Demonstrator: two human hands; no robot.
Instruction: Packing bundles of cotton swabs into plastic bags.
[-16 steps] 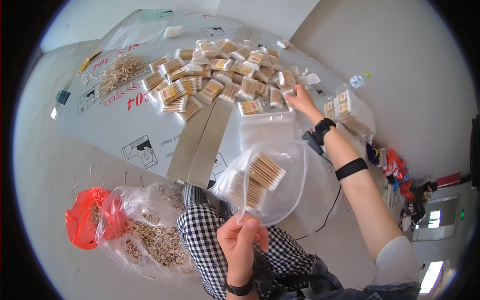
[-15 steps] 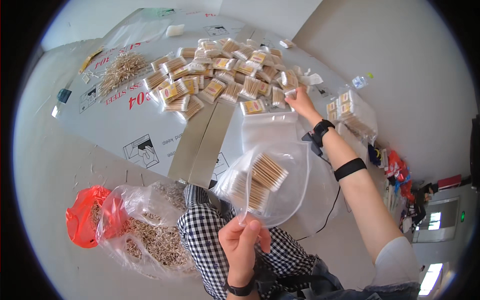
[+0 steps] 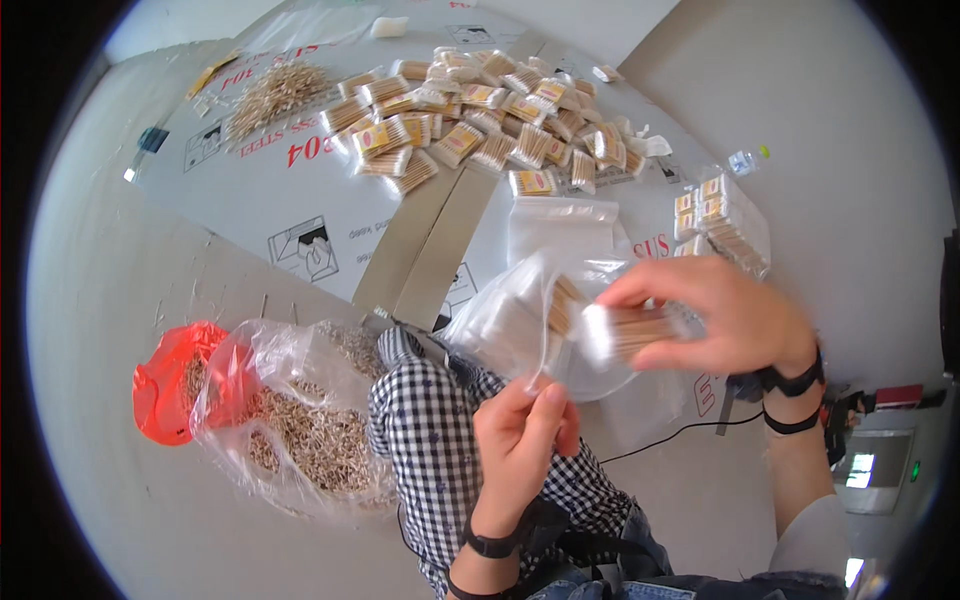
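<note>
My left hand (image 3: 520, 435) pinches the rim of a clear plastic bag (image 3: 500, 318) above my lap. Packs of cotton swabs lie inside the bag, partly covered by its film. At the bag's mouth, my right hand (image 3: 725, 315) grips a small pack of cotton swabs (image 3: 640, 335) between thumb and fingers, somewhat blurred by motion. Beyond the bag, a heap of similar swab packs (image 3: 460, 140), some with yellow labels, covers the far part of the table. A stack of flat clear bags (image 3: 562, 228) rests on the table just in front of that heap.
Loose swabs (image 3: 280, 100) are piled at the table's far left. Bundled packs (image 3: 730, 225) and a clear bottle (image 3: 745, 160) stand to the right. On the floor at left are a red bag (image 3: 170, 390) and a clear bag (image 3: 310, 420) full of loose swabs. A black cable (image 3: 680, 432) runs at right.
My right hand has come back from the heap with a pack of cotton swabs and is now at the bag's mouth. The left hand keeps its pinch on the rim. The view has shifted slightly.
</note>
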